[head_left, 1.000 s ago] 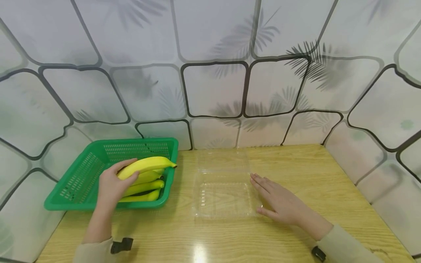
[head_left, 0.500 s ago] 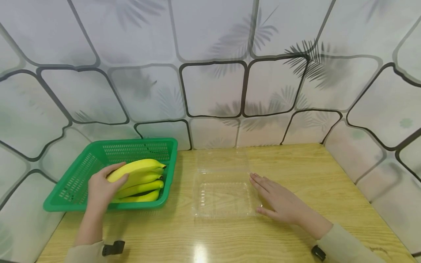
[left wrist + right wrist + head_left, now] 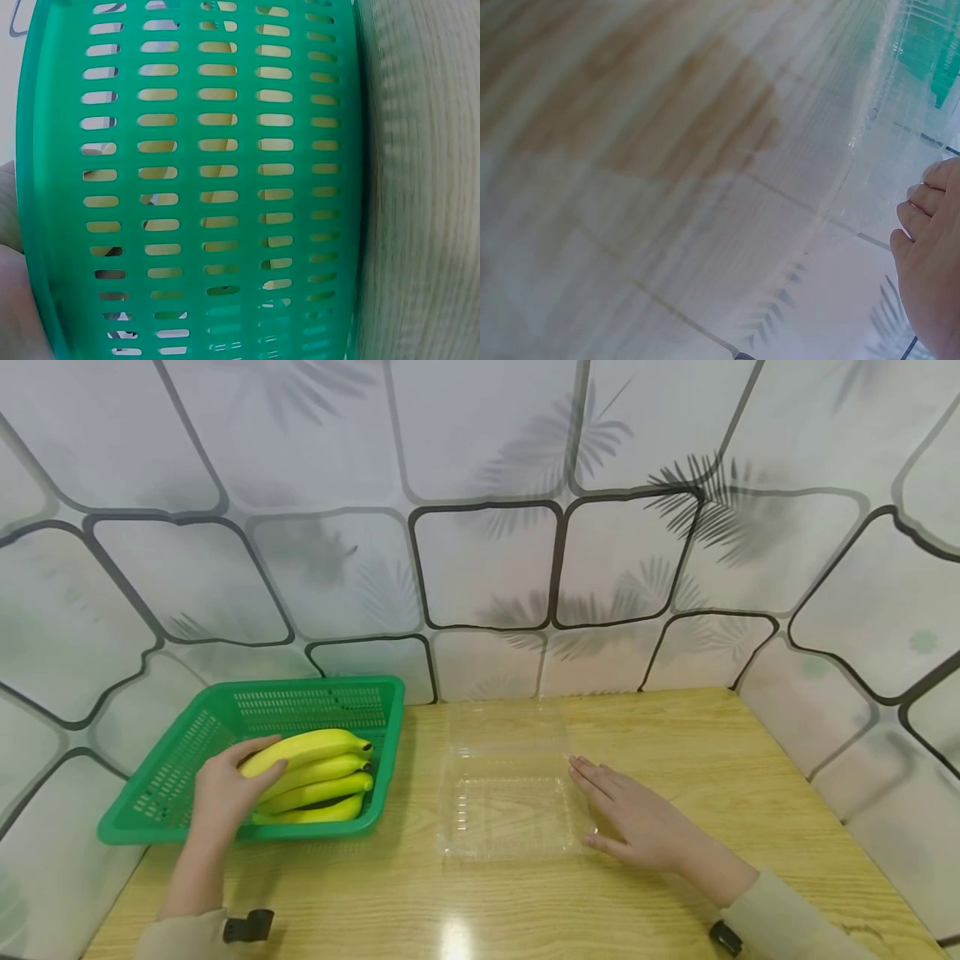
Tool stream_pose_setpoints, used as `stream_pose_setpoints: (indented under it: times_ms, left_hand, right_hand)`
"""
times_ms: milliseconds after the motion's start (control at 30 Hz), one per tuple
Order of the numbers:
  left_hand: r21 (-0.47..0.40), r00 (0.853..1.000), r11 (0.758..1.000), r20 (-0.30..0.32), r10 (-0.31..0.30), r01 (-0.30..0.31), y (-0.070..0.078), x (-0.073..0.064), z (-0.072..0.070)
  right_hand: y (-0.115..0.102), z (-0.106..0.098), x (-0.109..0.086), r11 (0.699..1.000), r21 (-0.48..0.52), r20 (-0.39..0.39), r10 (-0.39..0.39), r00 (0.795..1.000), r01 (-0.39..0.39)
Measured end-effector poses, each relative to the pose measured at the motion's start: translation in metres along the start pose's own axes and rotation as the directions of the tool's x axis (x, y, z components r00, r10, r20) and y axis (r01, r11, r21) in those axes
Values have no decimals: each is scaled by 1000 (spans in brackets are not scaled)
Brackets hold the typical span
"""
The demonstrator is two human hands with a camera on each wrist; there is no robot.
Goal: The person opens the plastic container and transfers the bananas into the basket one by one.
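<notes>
My left hand (image 3: 231, 785) grips the near end of a yellow banana (image 3: 311, 749), thumb on the near side and fingers behind it. That banana lies at the back of a row of several bananas (image 3: 318, 792) inside the green basket (image 3: 390, 760). In the left wrist view, the basket's slotted wall (image 3: 247, 157) hides most of the fruit, and part of the hand (image 3: 19, 300) shows at the left edge. An opened clear plastic container (image 3: 513, 814) sits mid-table. At its right side rests my right hand (image 3: 637, 818), fingers straight; the right wrist view shows its fingers (image 3: 922, 202) beside the clear plastic.
The wooden table (image 3: 675, 727) bears both basket and container. The container's clear lid (image 3: 510, 725) lies folded back toward the wall (image 3: 487, 564), which is patterned with dark outlines and leaves. More wall closes in at left and right.
My left hand has lowered the banana and moved it left, from above the basket's right rim down onto the row of bananas. The right hand has stayed in place.
</notes>
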State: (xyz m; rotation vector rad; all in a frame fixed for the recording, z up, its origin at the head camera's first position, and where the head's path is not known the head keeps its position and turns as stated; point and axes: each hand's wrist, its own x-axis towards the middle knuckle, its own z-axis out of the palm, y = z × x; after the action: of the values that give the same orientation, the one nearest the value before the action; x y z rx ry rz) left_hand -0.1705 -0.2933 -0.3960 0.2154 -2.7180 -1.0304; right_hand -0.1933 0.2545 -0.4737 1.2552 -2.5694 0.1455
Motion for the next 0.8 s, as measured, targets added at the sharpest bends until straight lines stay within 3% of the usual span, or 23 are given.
stream_pose_setpoints:
  times_ms: [333,800]
  left_hand:
    - [33,998,999,51,29,-30,-3,4,1]
    - [57,997,998,61,35,-39,-4,5,0]
  right_hand:
    - [-1,-2,0,1000,13,3,-4,1000,4]
    - [-2,-3,1,1000,2,0,-4,1000,4]
